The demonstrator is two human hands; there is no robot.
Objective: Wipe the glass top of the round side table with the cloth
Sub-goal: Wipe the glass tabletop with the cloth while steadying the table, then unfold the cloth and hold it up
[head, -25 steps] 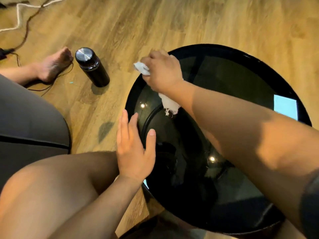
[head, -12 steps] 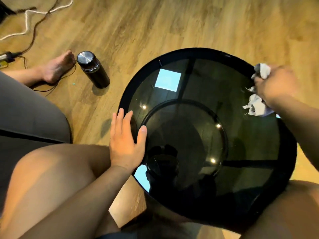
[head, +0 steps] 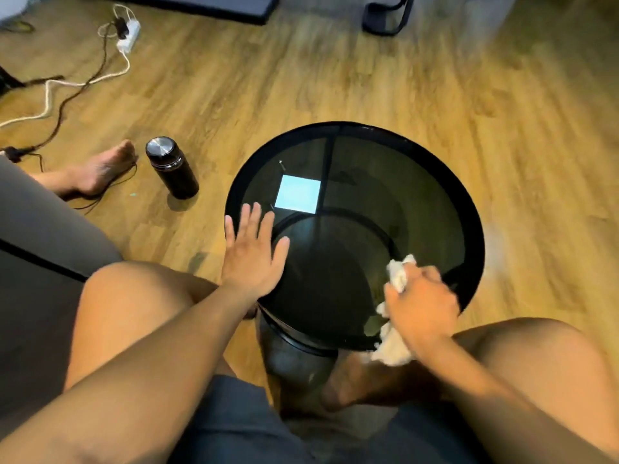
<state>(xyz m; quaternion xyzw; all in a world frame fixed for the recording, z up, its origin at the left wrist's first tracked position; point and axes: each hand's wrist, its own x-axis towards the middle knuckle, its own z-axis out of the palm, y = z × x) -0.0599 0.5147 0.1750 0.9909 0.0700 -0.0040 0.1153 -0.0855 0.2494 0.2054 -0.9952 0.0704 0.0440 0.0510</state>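
While the left grip (head: 252, 259) lies spread on the worktop (head: 476, 229), the right grip (head: 422, 308) clenches the evidently soft cloth (head: 399, 275) mid-wad.

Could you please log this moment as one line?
right hand: grips cloth on glass top, near-right | left hand: flat on left edge | bottle: on floor

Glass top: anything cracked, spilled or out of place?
Nothing stands out. The glass top looks intact; the pale square is likely a reflection. The left hand rests flat on it; the right hand grips the cloth.
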